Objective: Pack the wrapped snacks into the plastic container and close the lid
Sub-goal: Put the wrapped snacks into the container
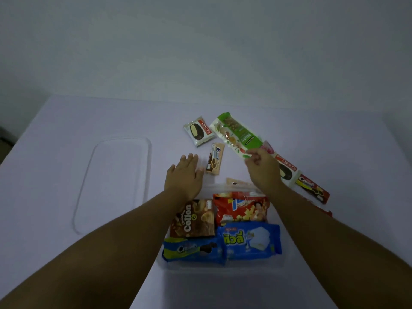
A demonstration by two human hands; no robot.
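head view shows us the plastic container (283, 262) near the bottom middle, open, with four packs inside: a brown collon box (193, 218), a red snack bag (242, 208), a blue cream cookie pack (192, 249) and a blue wafer pack (250, 240). we see the clear lid (116, 181) lying flat on the white table (66, 121), to the left of the container and apart from it. the right hand (262, 167) pinches the near end of a long green nuts bar (238, 133) with curled fingers. the left hand (185, 175) is flat with fingers straight and close together, just beside a small beige biscuit pack (215, 159); we cannot tell if it touches it. a choco pie (198, 131) lies behind.
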